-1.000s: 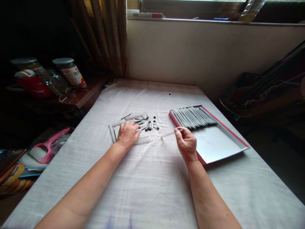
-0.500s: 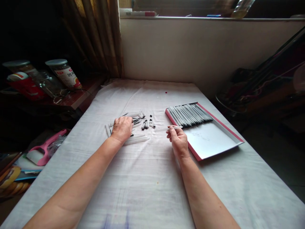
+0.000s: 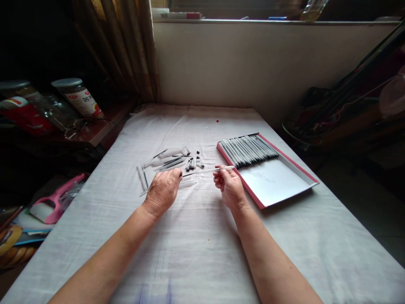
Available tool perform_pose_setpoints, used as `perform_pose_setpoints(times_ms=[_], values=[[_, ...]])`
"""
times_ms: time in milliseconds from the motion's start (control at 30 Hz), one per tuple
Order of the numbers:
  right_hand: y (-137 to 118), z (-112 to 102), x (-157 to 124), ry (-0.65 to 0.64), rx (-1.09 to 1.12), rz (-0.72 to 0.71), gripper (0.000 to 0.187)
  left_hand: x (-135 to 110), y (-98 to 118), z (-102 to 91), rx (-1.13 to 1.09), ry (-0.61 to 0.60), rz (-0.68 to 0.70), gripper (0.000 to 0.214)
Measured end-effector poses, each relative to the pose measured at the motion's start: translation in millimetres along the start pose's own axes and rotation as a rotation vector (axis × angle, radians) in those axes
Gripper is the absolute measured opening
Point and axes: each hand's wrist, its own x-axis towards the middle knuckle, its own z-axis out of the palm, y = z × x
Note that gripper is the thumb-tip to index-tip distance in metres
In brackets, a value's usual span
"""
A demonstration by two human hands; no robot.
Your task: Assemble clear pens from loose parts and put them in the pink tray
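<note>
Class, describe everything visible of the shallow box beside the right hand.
The shallow box lies flat, open upward, on pale cloth. It looks like card, red-sided, its white floor faintly marked. Clear, black-ended pens lie in a row across its far part. The right hand is at its left side; contact is unclear.

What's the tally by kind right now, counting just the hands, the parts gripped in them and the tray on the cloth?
Hands: 2, left hand and right hand
Thin dark refill, gripped left: 1
White tube, gripped right: 1
Red-edged tray: 1
Total: 5
</note>
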Motion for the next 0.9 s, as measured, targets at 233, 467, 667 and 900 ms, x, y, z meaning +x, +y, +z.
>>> perform_pose_setpoints(times_ms=[233, 467, 667, 900], values=[[1.0, 5.6, -6.2, -0.074, 0.062, 0.101, 0.039, 4.5, 10.6, -5.7, -0.222, 0.054, -0.019, 0.015], [1.7, 8.6, -9.7, -0.092, 0.074, 0.161, 0.038, 11.5, 14.2, -7.4, -0.379, 0.068, -0.039, 0.030], [1.4, 4.6, -7.7, -0.131, -0.041, 0.137, 0.037, 8.7, 10.9, -1.3, -0.317, 0.020, 0.037, 0.021], [-2.7, -17.3, 0.1, -0.324, -0.515, -0.137, 0.022, 11.9, -5.1, -13.5, -0.220, -0.085, 0.181, 0.013]])
